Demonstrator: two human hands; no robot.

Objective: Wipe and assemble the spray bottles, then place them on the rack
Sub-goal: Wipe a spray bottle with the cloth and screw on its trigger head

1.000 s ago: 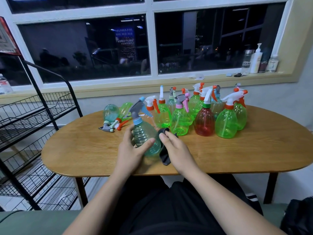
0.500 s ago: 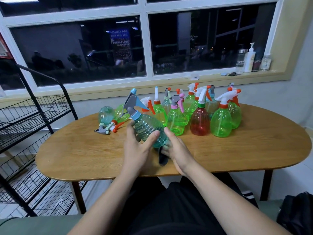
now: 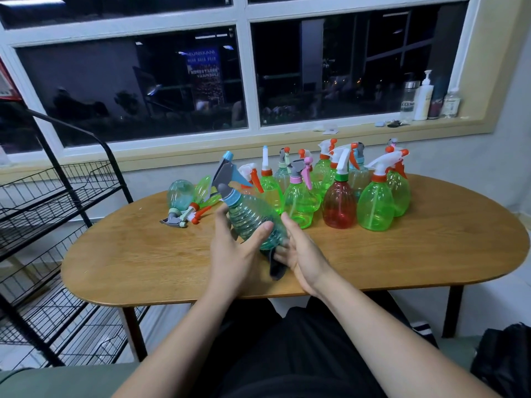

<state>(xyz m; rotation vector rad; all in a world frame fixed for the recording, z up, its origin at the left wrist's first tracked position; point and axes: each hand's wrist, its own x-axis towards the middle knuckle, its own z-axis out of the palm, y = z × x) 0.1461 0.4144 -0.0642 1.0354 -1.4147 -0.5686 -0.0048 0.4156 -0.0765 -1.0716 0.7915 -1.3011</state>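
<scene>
Teal spray bottle (image 3: 253, 222) tilted over the table (image 3: 143, 254), nozzle up-left | my left hand (image 3: 235, 254) grips its ribbed body | my right hand (image 3: 304, 254), fingers curled, holds dark cloth (image 3: 276, 270) against its base

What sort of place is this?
Likely a room in a home or hostel, at night: a wooden table below a dark window, a pump bottle on the sill, a black wire rack beside.

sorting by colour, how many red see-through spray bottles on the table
1. The red translucent plastic spray bottle stands upright in the cluster's front row on the oval wooden table; others could hide behind.
</scene>
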